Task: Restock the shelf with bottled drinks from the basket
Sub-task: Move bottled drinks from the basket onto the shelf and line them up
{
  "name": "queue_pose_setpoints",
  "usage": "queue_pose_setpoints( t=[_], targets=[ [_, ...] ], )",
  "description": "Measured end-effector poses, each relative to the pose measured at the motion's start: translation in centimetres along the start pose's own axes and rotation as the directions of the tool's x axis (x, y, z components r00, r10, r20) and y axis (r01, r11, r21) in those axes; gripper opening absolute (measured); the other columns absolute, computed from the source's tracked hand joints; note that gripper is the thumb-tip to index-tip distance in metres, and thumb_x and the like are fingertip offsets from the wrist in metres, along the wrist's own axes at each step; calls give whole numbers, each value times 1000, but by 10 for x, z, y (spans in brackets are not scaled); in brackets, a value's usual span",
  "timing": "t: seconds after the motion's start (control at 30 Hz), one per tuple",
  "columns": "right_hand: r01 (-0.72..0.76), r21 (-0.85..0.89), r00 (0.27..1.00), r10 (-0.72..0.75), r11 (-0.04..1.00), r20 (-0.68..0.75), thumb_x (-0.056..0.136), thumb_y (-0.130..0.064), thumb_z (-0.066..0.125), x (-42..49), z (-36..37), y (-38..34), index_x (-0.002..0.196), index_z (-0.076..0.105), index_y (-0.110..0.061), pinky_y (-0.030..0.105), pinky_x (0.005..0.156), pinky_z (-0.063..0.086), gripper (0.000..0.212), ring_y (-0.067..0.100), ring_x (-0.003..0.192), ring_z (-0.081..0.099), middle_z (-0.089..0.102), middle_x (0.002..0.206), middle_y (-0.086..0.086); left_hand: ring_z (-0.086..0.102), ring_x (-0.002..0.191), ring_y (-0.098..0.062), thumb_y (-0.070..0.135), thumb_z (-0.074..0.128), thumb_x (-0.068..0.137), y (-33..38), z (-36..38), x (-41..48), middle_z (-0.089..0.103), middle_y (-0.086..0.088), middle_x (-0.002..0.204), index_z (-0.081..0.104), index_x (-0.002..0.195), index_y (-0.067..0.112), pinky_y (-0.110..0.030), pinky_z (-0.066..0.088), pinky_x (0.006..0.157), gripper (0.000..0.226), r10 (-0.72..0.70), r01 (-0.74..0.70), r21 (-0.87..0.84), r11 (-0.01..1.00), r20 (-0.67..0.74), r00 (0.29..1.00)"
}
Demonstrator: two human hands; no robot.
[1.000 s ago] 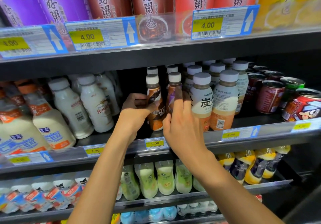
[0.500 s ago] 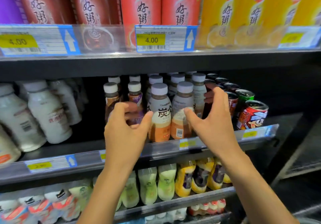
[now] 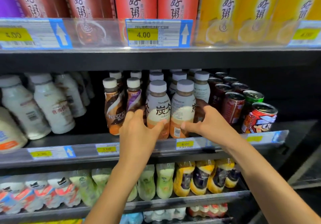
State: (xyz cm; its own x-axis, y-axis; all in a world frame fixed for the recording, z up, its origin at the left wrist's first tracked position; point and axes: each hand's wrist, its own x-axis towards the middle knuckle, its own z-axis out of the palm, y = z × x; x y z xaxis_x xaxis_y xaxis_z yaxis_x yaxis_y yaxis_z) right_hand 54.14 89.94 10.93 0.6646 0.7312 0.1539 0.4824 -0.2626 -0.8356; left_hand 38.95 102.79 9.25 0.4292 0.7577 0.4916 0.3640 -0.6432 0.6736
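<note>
TANBING bottles (image 3: 158,109) | grey caps, beige-orange labels | upright, side by side | middle shelf (image 3: 86,152) front

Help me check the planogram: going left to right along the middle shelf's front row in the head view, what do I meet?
White milk bottles → Nescafe bottle → purple-label bottle → first Tanbing bottle, held by the left hand → second Tanbing bottle, held by the right hand → dark red can → red cartoon can.
</note>
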Motion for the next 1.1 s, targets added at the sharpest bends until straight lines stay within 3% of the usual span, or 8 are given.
queue_pose_setpoints(
  t=[0.17, 0.33, 0.47, 0.57, 0.77, 0.93, 1.03, 1.1],
  targets=[
    [-1, -51, 999, -1, 999, -44, 64, -36, 89, -3, -6, 3, 126, 53, -28, 29, 89, 52, 72, 3, 101, 63, 66, 114, -14, 41, 69, -17, 47, 80, 74, -1, 5, 1, 38, 8, 72, 50, 77, 16, -26, 20, 58, 43, 20, -20, 5, 1000, 29, 999],
    [24, -147, 998, -32, 989, -51, 63, -43, 89, -7, -18, 10, 118, 52, -26, 17, 72, 45, 68, 7, 100, 59, 60, 116, -10, 58, 91, -19, 54, 78, 74, 8, 15, -1, 59, -1, 95, 68, 111, 14, -26, 42, 75, 55, 29, -27, -21, 999, 95, 995],
    [-55, -240, 994, 30, 969, -104, 55, -58, 87, -4, -28, 21, 106, 53, -19, 28, 70, 49, 72, 14, 95, 59, 58, 107, -3, 58, 88, -18, 53, 79, 73, 21, 22, -2, 59, -1, 91, 68, 101, 15, -29, 45, 74, 48, 26, -20, -44, 999, 140, 990],
    [-66, -230, 994, 45, 971, -96, 40, -78, 80, 2, -33, 29, 99, 64, -19, 35, 67, 58, 85, 10, 85, 67, 69, 99, -3, 62, 95, -19, 50, 80, 73, 28, 27, -2, 65, -2, 102, 70, 111, 16, -35, 52, 84, 53, 12, 6, -100, 995, 183, 983],
    [-10, -146, 1000, 7, 989, -26, 64, -43, 88, 6, -42, 27, 91, 76, -18, 34, 80, 58, 39, 6, 85, 70, 76, 87, -7, 64, 100, -18, 55, 78, 71, 36, 33, -6, 68, -1, 111, 68, 116, 18, -42, 55, 87, 59, 0, 22, -136, 990, 156, 988],
    [19, -26, 991, -15, 999, 134, 72, -23, 87, 0, -56, 29, 111, 69, -23, 29, 88, 55, 43, 2, 96, 69, 75, 101, -9, 65, 103, -16, 59, 76, 68, 37, 32, -10, 69, 3, 112, 65, 117, 20, -42, 56, 88, 64, -23, 48, -150, 988, 163, 986],
    [29, -14, 994, -28, 999, 108, 73, -15, 86, -3, -63, 32, 111, 54, -28, 7, 69, 48, 51, -13, 88, 62, 66, 99, -17, 65, 104, -15, 55, 79, 71, 36, 31, -7, 70, 4, 116, 64, 120, 20, -41, 56, 90, 62, -35, 67, -149, 987, 202, 979],
    [30, -32, 996, -27, 999, 83, 71, -19, 87, -2, -64, 34, 112, 51, -31, 9, 67, 44, 56, -11, 88, 59, 62, 100, -22, 65, 100, -14, 53, 80, 71, 35, 31, -4, 70, 4, 116, 65, 120, 20, -40, 56, 89, 61, -42, 75, -149, 986, 212, 976]
  ],
)
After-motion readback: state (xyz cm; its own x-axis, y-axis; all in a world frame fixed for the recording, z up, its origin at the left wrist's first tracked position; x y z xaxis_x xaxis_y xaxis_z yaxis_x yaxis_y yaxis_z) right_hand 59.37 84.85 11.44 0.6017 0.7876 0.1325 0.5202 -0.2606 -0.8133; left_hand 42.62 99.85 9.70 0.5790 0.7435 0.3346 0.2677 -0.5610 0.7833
